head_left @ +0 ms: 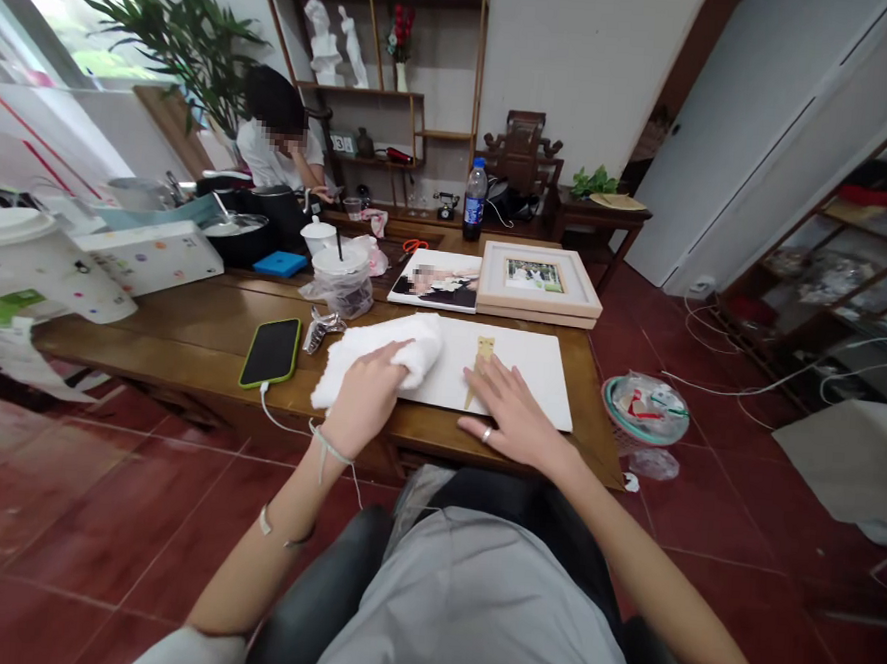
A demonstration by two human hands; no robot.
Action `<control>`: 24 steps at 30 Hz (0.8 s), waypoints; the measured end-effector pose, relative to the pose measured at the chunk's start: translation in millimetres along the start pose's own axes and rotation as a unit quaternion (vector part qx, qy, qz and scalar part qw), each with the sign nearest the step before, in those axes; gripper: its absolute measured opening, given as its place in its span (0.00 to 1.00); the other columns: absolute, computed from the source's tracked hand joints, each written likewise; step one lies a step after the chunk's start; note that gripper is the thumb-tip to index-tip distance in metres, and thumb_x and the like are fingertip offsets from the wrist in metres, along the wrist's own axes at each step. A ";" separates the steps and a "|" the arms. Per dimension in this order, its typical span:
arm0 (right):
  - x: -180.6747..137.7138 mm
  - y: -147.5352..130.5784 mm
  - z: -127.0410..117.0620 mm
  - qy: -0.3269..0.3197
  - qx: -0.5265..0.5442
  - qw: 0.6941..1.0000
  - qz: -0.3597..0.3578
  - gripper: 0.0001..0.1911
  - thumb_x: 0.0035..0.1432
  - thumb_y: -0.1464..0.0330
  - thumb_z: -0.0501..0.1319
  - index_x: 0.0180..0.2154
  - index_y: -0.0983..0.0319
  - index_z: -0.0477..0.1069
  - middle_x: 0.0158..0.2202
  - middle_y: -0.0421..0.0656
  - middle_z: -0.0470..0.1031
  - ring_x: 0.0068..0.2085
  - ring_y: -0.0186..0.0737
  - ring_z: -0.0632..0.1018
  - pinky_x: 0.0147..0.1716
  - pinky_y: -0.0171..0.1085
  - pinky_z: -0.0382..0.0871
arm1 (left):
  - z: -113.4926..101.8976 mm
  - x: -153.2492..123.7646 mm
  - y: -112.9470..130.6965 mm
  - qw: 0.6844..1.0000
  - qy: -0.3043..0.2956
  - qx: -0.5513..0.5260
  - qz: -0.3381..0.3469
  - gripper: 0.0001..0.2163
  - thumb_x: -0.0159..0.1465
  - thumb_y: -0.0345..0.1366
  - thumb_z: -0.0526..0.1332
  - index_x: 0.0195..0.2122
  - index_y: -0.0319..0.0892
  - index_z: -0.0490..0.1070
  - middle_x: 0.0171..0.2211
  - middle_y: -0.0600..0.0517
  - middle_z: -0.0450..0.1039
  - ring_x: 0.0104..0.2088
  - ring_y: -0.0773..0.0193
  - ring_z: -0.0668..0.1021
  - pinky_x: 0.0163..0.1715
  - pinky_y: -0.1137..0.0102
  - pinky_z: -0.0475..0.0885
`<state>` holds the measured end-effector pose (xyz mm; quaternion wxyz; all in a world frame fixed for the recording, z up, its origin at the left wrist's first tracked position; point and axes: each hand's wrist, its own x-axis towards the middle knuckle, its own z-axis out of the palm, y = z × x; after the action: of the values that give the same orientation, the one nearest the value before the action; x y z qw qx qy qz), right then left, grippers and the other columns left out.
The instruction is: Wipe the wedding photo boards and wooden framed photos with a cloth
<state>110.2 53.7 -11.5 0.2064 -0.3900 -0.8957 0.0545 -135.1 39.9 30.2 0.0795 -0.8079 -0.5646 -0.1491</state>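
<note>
The left hand (369,393) grips a bunched white towel (357,342) over the left part of the white board (535,368). The right hand (514,417), fingers spread, rests on the board's right half, partly covering a yellowish strip (486,347). A hard towel stroke could shift the board; sliding fingers might skew the strip.

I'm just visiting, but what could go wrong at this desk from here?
The cable from the phone hangs off the desk near the left wrist; a snag might drag the phone down.
The left hand holds a white cloth; sweeping it far could bump the lidded cup.
The right hand partly covers a yellow piece, which might slip out of place.
</note>
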 end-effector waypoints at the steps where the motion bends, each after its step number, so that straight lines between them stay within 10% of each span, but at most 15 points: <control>1: 3.1 -4.7 5.3 -0.016 -0.018 1.000 0.011 0.38 0.60 0.49 0.56 0.65 0.60 0.56 0.68 0.54 0.52 0.69 0.60 0.50 0.63 0.64 0.45 | 6.6 0.6 -7.3 1.000 0.011 -0.005 0.000 0.21 0.56 0.18 0.50 0.43 0.37 0.77 0.60 0.43 0.66 0.57 0.50 0.72 0.57 0.59 0.68; 9: -19.3 -6.9 6.7 -0.030 -0.076 0.997 0.011 0.45 0.50 0.43 0.62 0.62 0.63 0.62 0.66 0.59 0.57 0.67 0.67 0.54 0.61 0.66 0.49 | 46.1 -16.8 -24.7 0.986 0.099 -0.129 0.017 0.19 0.53 0.18 0.51 0.36 0.41 0.77 0.59 0.47 0.68 0.63 0.55 0.66 0.61 0.53 0.66; 17: -83.2 -6.3 8.6 0.022 -0.118 0.992 -0.022 0.33 0.55 0.76 0.58 0.62 0.58 0.61 0.63 0.53 0.63 0.66 0.63 0.57 0.60 0.66 0.58 | 65.0 -24.8 -27.3 0.965 0.164 -0.205 0.014 0.17 0.56 0.19 0.50 0.35 0.41 0.76 0.54 0.46 0.73 0.61 0.58 0.69 0.59 0.53 0.67; 24: -98.4 0.7 -56.0 0.089 -0.082 0.989 -0.090 0.38 0.56 0.74 0.54 0.66 0.48 0.51 0.58 0.43 0.70 0.59 0.54 0.71 0.48 0.55 0.77 | 66.0 -27.6 -23.7 0.967 0.150 -0.202 -0.043 0.22 0.50 0.18 0.51 0.39 0.43 0.77 0.53 0.47 0.74 0.58 0.56 0.71 0.57 0.53 0.69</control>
<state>193.8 -20.3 7.0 0.2571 -0.3270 -0.9064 -0.0728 -156.1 43.3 -42.1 -0.0083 -0.7504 -0.5387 -0.3830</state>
